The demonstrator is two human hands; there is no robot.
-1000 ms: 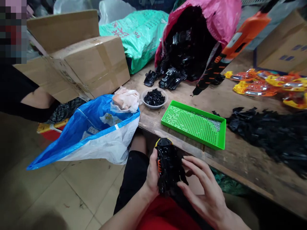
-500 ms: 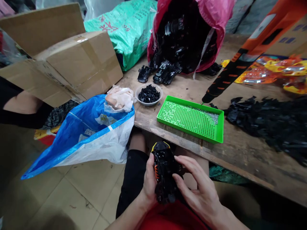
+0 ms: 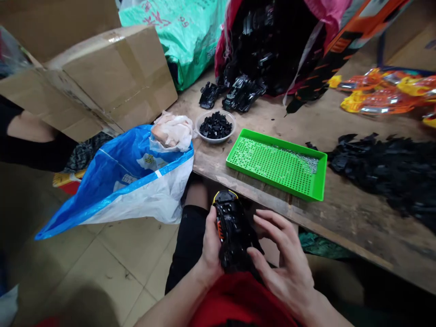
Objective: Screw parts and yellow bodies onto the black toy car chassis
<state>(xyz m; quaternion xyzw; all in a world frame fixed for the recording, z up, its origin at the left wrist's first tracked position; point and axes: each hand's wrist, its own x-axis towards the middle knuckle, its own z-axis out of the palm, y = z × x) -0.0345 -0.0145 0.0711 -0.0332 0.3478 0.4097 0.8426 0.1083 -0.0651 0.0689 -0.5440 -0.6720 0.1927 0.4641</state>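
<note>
My left hand [image 3: 211,243] is closed around the left side of a black toy car [image 3: 235,227], which is held above my lap. The car's underside seems to face up, with yellow at its far end and orange on its left side. On the right side of the car, my right hand [image 3: 284,254] is spread, fingers apart. Its thumb is close to the car's near end; whether it touches I cannot tell. Beyond the hands, a green perforated tray [image 3: 274,186] on the table holds small metal screws [image 3: 309,163]. An orange and black electric screwdriver [image 3: 327,68] hangs tip down behind it.
A bowl [image 3: 200,135] of small black parts stands left of the tray. To the right lies a heap of black pieces [image 3: 391,172], with orange-yellow parts [image 3: 378,97] behind. A pink sack of black car parts, a cardboard box [image 3: 119,81] and a blue-white bag [image 3: 150,200] surround the table [image 3: 272,120].
My right hand's fingers have lifted off the car and spread. The screwdriver has swung up and away from the tray. The whole view has shifted slightly.
</note>
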